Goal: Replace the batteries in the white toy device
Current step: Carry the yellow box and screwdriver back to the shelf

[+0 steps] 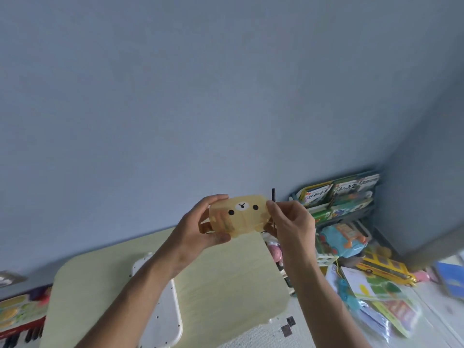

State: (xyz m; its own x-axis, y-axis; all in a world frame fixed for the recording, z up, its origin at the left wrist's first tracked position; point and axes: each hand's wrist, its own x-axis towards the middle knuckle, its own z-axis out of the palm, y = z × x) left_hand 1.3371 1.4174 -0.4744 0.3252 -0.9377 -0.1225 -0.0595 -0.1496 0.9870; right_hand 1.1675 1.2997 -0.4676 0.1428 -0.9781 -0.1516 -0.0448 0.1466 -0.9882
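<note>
I hold up a translucent yellow-tan case with a bear face (238,215) in front of the blue-grey wall, above the far edge of the table. My left hand (200,227) grips its left end, thumb underneath and fingers over the top. My right hand (288,222) pinches its right end and also holds a thin black rod-like tool (273,195) that sticks up above the fingers. The white toy device (160,305) lies flat on the pale wooden table (226,285), partly hidden under my left forearm.
A toy keyboard (20,320) sits at the lower left of the table. To the right lie many toys: a rack of books (336,194), a blue toy (344,239), a yellow bus (384,270) and plastic packets (381,305) on the floor.
</note>
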